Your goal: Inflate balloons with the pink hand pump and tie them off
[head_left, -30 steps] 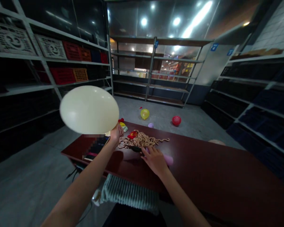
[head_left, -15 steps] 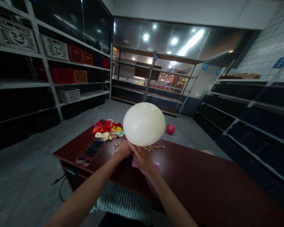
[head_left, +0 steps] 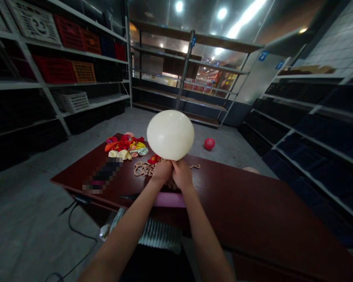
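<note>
A large cream balloon (head_left: 170, 134), blown up, stands upright above the desk. Under it, my left hand (head_left: 162, 171) and my right hand (head_left: 182, 175) are closed side by side at its neck, which the fingers hide. Tan cord-like strands (head_left: 143, 169) lie in a tangle on the desk around and behind my hands. A purple air pump (head_left: 169, 199), its black nozzle pointing left, rests below my wrists. Just left of the balloon's base is a small red piece (head_left: 154, 159). Flat balloons in many colours (head_left: 125, 146) are heaped at the far left corner.
The dark red desk (head_left: 238, 196) stretches to the right. A blurred dark object (head_left: 104, 174) lies on its left part. Beyond it, a red balloon (head_left: 209, 143) sits on the floor. Shelves (head_left: 191, 70) with crates line the walls. A cable (head_left: 73, 223) hangs at the left.
My hands have drawn in from a flatter pose to closed fists at the balloon's neck. My view has tipped down, so everything appears higher, and more of the purple pump shows.
</note>
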Available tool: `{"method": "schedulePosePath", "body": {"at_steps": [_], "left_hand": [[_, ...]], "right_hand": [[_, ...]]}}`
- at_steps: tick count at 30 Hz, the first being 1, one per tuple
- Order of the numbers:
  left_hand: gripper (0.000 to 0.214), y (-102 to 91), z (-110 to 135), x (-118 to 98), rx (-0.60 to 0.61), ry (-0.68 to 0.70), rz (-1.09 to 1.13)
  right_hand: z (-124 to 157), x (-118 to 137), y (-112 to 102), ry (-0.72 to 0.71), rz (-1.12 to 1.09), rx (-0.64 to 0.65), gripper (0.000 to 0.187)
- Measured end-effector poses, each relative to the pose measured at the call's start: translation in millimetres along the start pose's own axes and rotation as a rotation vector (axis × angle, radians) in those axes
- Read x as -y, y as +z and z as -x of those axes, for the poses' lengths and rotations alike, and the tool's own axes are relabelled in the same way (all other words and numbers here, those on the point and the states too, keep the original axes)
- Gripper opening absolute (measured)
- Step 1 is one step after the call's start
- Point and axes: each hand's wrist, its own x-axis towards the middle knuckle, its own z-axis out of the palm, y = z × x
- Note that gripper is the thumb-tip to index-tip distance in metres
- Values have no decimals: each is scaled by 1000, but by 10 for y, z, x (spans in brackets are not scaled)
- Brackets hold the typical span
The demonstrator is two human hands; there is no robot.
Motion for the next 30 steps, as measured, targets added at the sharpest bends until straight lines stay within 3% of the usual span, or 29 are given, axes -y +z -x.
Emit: {"method": "schedulePosePath", "body": {"at_steps": [5, 13, 17, 25, 30], "left_hand": [[34, 77, -180, 123, -47, 13, -31], [31, 102, -412, 298, 0, 239, 19], [32, 75, -360, 287, 18, 336, 41], [24, 78, -230, 295, -29, 461, 109], [22, 41, -193, 277, -46, 455, 108]], "right_hand": [[-76, -49, -18, -64, 19, -54, 55], [-74, -180, -38, 7, -114, -15, 44], [-62, -273, -18, 54, -199, -29, 34], [-77, -436, -24, 72, -551, 112, 26], [-88, -406, -91, 138, -679, 126, 20]]}}
